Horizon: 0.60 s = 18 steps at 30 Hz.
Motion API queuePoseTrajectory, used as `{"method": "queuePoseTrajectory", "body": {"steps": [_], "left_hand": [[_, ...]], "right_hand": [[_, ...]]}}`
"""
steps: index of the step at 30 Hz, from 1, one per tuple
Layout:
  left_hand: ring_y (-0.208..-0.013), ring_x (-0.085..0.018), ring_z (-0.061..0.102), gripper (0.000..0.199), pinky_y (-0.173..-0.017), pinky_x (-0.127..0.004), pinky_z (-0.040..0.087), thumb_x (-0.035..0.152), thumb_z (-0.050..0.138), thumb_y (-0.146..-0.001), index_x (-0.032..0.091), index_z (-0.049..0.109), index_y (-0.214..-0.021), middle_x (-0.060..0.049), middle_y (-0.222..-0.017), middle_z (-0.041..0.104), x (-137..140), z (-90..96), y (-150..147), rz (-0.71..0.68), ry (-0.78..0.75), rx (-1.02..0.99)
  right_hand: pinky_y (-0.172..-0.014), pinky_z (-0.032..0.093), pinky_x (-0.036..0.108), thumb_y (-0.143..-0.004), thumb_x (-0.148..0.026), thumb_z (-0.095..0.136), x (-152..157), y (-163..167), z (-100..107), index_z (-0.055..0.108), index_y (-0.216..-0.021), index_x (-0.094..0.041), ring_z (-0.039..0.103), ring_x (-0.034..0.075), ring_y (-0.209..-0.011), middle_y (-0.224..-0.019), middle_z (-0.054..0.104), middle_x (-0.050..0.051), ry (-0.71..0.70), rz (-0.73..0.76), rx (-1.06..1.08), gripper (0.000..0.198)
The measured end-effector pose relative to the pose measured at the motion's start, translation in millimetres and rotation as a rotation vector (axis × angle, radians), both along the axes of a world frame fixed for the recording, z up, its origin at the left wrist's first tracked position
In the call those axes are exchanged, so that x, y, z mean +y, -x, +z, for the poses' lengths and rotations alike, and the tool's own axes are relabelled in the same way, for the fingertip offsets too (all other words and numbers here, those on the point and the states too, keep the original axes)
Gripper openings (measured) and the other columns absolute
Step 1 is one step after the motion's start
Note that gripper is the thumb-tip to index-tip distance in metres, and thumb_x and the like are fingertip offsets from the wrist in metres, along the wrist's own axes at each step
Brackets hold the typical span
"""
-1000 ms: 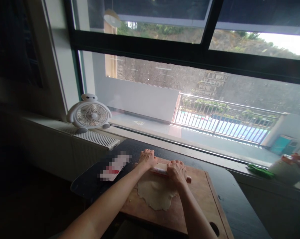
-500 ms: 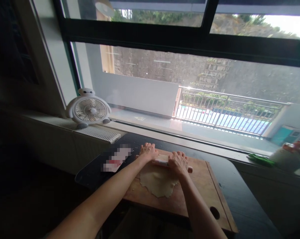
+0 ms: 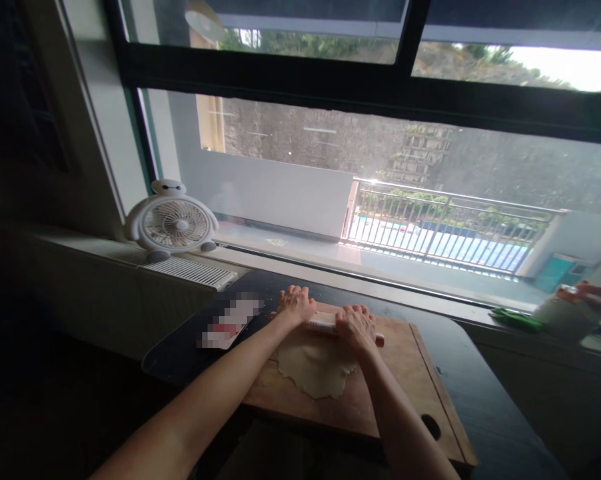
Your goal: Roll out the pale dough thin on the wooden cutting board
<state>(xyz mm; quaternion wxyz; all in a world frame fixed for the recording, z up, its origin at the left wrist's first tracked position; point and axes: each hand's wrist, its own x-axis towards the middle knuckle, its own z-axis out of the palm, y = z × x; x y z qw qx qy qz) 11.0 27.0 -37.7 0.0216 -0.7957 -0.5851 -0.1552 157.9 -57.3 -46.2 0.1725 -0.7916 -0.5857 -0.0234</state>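
Both of my hands are closed over a wooden rolling pin (image 3: 323, 323) that lies across the far part of a sheet of dough. My left hand (image 3: 295, 304) grips its left part, and my right hand (image 3: 356, 324) grips its right part, with the pin's handle end sticking out past it. The flattened dough (image 3: 316, 367) is pale, with an uneven, ragged near edge, and spreads toward me from under the pin. Beneath it is a wooden cutting board (image 3: 400, 373) with a groove and an oval hole near its right corner. My palms hide parts of the pin.
The board rests on a dark table (image 3: 473, 387). A blurred-out flat item (image 3: 228, 323) lies on the table left of the board. A white fan (image 3: 175, 223) stands on the radiator (image 3: 195, 270). Along the windowsill are a green cloth (image 3: 518, 320) and a pale container (image 3: 568, 310).
The camera view has shifted slightly. My hands and the rolling pin stay at nearly the same place on the far part of the dough.
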Motion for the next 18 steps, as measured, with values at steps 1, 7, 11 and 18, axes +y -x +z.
{"method": "queuePoseTrajectory", "body": {"steps": [1,7,11,18], "left_hand": [[-0.112,-0.025,0.045,0.033,-0.095,-0.043,0.032,0.037,0.038,-0.083,0.019,0.055,-0.104,-0.01,-0.113,0.058,7.4,-0.4,-2.4,0.005,0.002,-0.001],[-0.112,-0.024,0.045,0.029,-0.095,-0.041,0.031,0.032,0.042,-0.081,0.018,0.056,-0.101,-0.01,-0.111,0.058,41.6,-2.0,-15.7,-0.009,-0.035,0.002],[-0.112,-0.024,0.044,0.029,-0.095,-0.041,0.031,0.031,0.041,-0.081,0.018,0.055,-0.102,-0.01,-0.112,0.057,45.5,-5.0,-17.2,-0.037,-0.052,0.007],[-0.106,-0.027,0.049,0.03,-0.088,-0.045,0.037,0.031,0.041,-0.079,0.018,0.057,-0.099,-0.012,-0.107,0.06,20.6,-10.3,-2.9,-0.027,0.011,0.013]], "right_hand": [[-0.089,0.028,0.039,-0.087,-0.036,0.03,8.4,-3.2,1.0,0.061,-0.098,-0.021,0.04,0.027,-0.111,-0.11,0.056,0.011,0.019,-0.001,0.008,0.036],[-0.087,0.031,0.04,-0.084,-0.038,0.035,51.1,-18.4,0.3,0.059,-0.107,-0.019,0.042,0.028,-0.111,-0.114,0.055,0.013,0.102,-0.027,0.05,0.039],[-0.088,0.031,0.041,-0.083,-0.037,0.035,55.1,-20.3,-4.0,0.059,-0.108,-0.019,0.042,0.028,-0.111,-0.115,0.054,0.014,0.128,-0.034,0.06,0.04],[-0.086,0.031,0.04,-0.086,-0.039,0.031,20.7,-10.6,-1.1,0.061,-0.101,-0.02,0.045,0.027,-0.106,-0.111,0.056,0.013,0.109,-0.02,0.047,0.039]]}}
